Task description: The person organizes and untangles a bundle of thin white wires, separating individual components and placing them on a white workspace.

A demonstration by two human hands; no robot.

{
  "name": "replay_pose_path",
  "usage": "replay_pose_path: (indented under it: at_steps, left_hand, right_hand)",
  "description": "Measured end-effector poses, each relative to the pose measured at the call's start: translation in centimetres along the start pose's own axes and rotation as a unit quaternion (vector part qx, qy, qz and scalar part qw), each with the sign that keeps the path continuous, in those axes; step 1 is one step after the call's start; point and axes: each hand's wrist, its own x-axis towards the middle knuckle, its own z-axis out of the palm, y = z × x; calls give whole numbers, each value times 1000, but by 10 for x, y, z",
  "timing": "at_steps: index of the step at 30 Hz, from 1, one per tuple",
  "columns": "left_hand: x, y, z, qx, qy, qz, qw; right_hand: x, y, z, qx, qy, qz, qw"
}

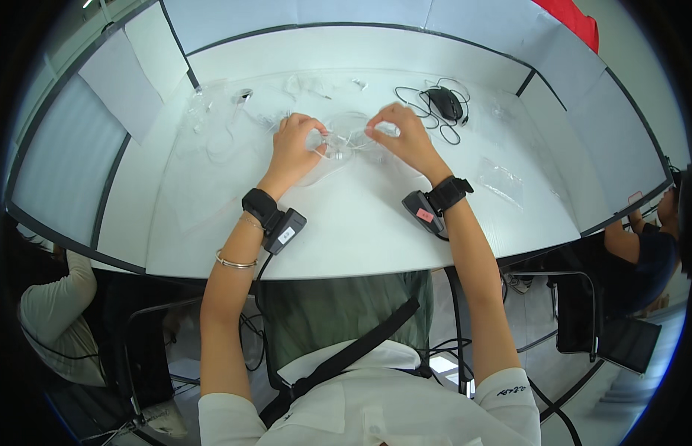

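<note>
My left hand pinches part of a tangled white cable between thumb and fingers. Across from it, my right hand pinches the tangle's other side, with thumb and forefinger tips together. A small pale connector or fitting shows beside my left fingertips. The loops hang just over the white table, and one strand curves down below my left hand. Some of the cable is too pale against the table to trace. A black device is strapped to each wrist.
A black wired mouse lies at the back right within its coiled cord. Clear plastic bags lie right and back left. Thin pale cables and a small round item are at the back left. White panels border the table. People sit at both sides.
</note>
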Motion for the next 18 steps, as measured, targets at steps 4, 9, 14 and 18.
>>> replay_pose_path:
  at_steps: [4, 9, 14, 18]
  left_hand:
    - [1, 14, -4, -5, 23, 19, 1000]
    - [5, 8, -4, -124, 66, 36, 989]
    - [5, 14, -7, -153, 80, -21, 985]
    - [8, 8, -8, -206, 127, -13, 970]
  right_hand:
    - [0, 0, -4, 122, 76, 39, 989]
    - [4, -1, -8, 365, 95, 130, 917]
    - [5, 3, -13, 359, 220, 142, 896]
    - [5, 4, -13, 367, 269, 140, 879]
